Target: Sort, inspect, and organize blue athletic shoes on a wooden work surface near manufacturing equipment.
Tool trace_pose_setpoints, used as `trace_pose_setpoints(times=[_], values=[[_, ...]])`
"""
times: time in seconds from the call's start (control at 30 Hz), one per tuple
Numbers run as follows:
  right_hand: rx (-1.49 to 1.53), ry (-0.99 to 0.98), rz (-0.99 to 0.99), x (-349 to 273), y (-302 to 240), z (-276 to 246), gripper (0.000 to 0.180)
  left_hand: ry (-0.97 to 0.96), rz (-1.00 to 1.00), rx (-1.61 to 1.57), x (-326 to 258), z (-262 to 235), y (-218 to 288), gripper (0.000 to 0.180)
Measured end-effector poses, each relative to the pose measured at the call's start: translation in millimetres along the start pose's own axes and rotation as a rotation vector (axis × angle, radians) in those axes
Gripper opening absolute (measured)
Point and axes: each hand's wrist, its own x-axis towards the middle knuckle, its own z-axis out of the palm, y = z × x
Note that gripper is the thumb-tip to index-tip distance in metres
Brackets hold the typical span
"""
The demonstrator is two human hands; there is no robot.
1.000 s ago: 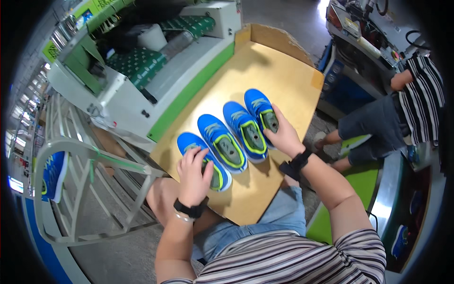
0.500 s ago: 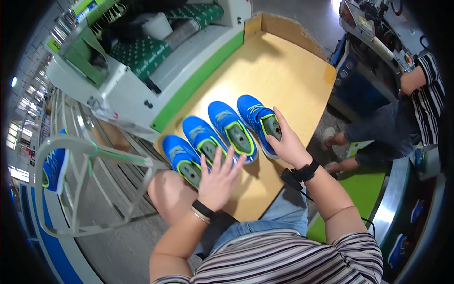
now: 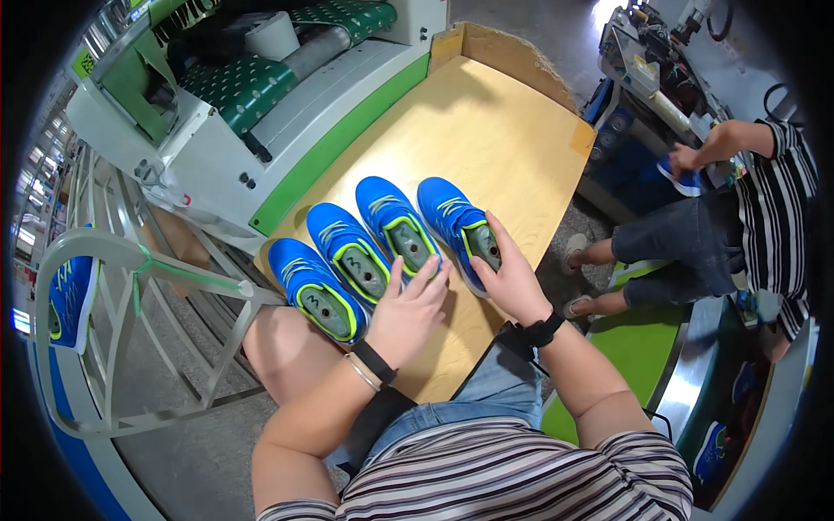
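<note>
Several blue shoes with yellow-green collars lie side by side, toes away from me, on a tan wooden board (image 3: 495,130). My left hand (image 3: 408,308) lies flat with spread fingers on the heel of the third shoe from the left (image 3: 395,221), next to the second shoe (image 3: 352,256). The leftmost shoe (image 3: 313,291) is untouched. My right hand (image 3: 511,280) grips the heel of the rightmost shoe (image 3: 447,213), thumb along its opening. Both wrists wear dark bands.
A white and green machine with a dotted green belt (image 3: 243,87) runs along the board's left side. A cardboard wall (image 3: 512,43) closes the far end. A metal rack (image 3: 130,260) with a blue shoe (image 3: 69,295) stands left. Another person in a striped shirt (image 3: 773,191) works at right.
My left hand has moved from the leftmost shoe rightward onto the third shoe's heel. My right hand stays on the rightmost shoe. The view has shifted slightly.
</note>
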Motion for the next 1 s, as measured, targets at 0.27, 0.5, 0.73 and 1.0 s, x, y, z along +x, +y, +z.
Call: trace_pose_setpoints(times=[0.27,0.5,0.73,1.0], values=[[-0.042,0.046,-0.002,-2.0,-1.8,2.6,0.073,-0.008,-0.088,0.04,1.4,0.0,-0.1,0.055],[-0.054,0.074,-0.029,-1.4,-5.5,1.1,0.068,0.048,-0.134,-0.022,2.4,10.6,8.6,0.056],[-0.034,0.089,-0.049,-0.9,-4.4,-0.9,0.067,0.018,-0.141,-0.06,6.4,3.1,11.2,0.059],[-0.242,0.007,-0.166,75.5,14.0,-40.9,0.059,-0.07,-0.143,-0.074,7.3,-6.8,10.2,0.057]])
